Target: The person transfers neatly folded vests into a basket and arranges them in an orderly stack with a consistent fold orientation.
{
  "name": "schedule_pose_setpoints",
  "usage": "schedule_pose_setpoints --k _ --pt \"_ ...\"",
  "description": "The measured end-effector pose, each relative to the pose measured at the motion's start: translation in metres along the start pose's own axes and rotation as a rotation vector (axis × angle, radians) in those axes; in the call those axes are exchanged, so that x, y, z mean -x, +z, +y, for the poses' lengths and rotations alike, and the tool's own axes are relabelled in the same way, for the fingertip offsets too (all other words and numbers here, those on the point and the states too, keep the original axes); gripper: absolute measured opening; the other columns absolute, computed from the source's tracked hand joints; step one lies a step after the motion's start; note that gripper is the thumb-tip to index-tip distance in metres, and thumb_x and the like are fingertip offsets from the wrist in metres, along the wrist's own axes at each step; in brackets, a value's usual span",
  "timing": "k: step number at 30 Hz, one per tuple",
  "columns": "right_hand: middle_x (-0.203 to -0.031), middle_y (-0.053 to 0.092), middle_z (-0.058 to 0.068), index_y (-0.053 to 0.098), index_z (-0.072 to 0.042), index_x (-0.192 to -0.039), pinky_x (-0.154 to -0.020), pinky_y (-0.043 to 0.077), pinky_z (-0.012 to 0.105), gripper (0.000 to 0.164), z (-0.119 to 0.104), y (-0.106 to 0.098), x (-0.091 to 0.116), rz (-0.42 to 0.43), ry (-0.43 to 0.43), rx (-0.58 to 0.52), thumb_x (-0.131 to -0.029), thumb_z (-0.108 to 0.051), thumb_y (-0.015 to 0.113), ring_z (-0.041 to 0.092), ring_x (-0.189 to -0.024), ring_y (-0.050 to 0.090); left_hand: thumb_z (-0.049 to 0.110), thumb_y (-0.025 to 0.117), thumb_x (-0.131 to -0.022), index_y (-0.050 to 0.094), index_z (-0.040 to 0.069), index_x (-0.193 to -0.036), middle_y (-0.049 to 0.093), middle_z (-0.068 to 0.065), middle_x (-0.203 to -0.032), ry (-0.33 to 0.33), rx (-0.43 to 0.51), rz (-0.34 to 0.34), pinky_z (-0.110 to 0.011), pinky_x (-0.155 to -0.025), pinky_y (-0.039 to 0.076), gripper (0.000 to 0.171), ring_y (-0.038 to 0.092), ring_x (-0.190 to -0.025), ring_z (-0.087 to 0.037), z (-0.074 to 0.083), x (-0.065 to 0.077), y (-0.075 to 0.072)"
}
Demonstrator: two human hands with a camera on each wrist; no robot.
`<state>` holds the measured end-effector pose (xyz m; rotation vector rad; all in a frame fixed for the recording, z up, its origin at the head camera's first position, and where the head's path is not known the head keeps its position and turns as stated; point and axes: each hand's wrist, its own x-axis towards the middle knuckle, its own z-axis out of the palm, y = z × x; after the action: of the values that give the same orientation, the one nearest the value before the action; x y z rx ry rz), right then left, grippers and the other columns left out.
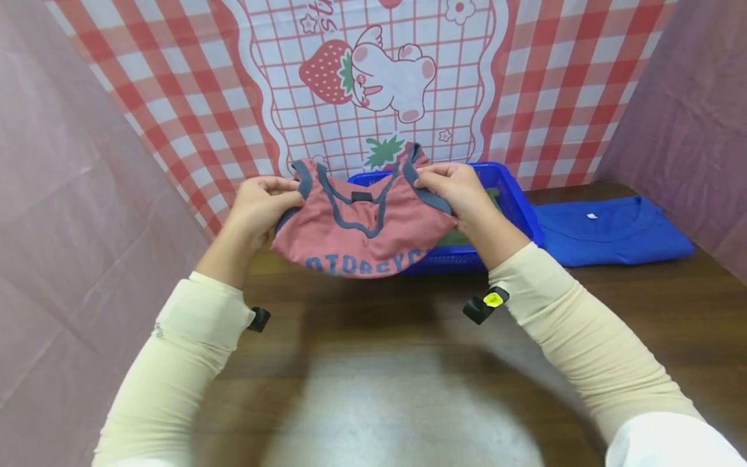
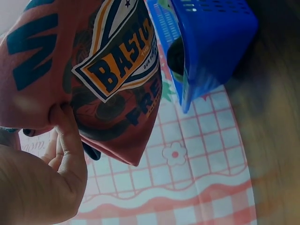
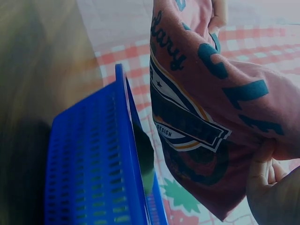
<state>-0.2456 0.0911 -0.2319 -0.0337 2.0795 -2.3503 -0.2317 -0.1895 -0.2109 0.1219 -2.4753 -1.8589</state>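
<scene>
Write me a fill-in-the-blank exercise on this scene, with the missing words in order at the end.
1. The left hand and the right hand hold up the pink top in front of a basket coloured ____.
2. In the head view, the folded shirt lies to the ____ of the basket.
3. The item visible inside the basket is ____ in colour.
4. The red fruit printed on the backdrop is a ____.

Missing words: blue; right; green; strawberry.

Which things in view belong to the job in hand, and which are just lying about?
In the job:
- pink tank top, pinched by the left hand and right hand

Lying about, untouched:
- blue basket with something green inside; may be related
- folded blue shirt; may be related
- strawberry-print cloth; likely just backdrop
</scene>
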Motion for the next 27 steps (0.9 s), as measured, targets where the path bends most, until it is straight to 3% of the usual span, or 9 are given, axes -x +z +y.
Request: schedule_pose_setpoints --k 8,13,19,27 --pt "-0.072 0.063 0.000 0.068 -0.006 -0.080 -0.055 0.049 0.021 0.008 -0.004 -0.013 -0.006 0.017 -0.026 0.002 -0.074 -0.005 0.063 0.010 -0.061 0.057 0.009 0.063 -0.076 0.060 0.007 -0.100 0.060 -0.008 -0.098 0.008 0.010 -0.023 -0.025 -0.066 0.051 0.025 0.058 -0.083 -0.015 0.003 -0.009 0.017" --pt "-0.075 0.064 0.001 0.068 -0.006 -0.085 -0.054 0.049 0.020 0.012 -0.007 -0.023 -0.012 0.015 -0.043 0.005 -0.074 -0.003 0.063 0.010 -0.062 0.058 0.011 0.062 -0.077 0.060 0.008 -0.099 0.060 -0.007 -0.097 0.038 -0.014 -0.035 -0.026 -0.065 0.051 0.023 0.057 -0.082 -0.016 0.005 -0.017 0.029" --pt "-0.076 0.065 0.002 0.066 -0.004 -0.093 -0.053 0.050 0.022 0.017 -0.008 -0.038 -0.018 0.003 -0.041 0.012 -0.076 -0.004 0.063 0.011 -0.062 0.060 0.008 0.062 -0.075 0.062 0.008 -0.096 0.061 -0.006 -0.092 0.069 0.006 -0.023 -0.025 -0.064 0.051 0.021 0.057 -0.079 -0.015 0.006 -0.027 0.043" --pt "-0.075 0.065 0.001 0.068 -0.006 -0.090 -0.052 0.049 0.020 0.014 -0.006 -0.061 -0.027 0.039 -0.073 0.000 -0.077 -0.004 0.064 0.010 -0.061 0.060 0.005 0.062 -0.073 0.062 0.007 -0.094 0.061 -0.005 -0.086 0.102 0.034 -0.007 -0.024 -0.065 0.050 0.021 0.057 -0.075 -0.013 0.002 -0.042 0.055"
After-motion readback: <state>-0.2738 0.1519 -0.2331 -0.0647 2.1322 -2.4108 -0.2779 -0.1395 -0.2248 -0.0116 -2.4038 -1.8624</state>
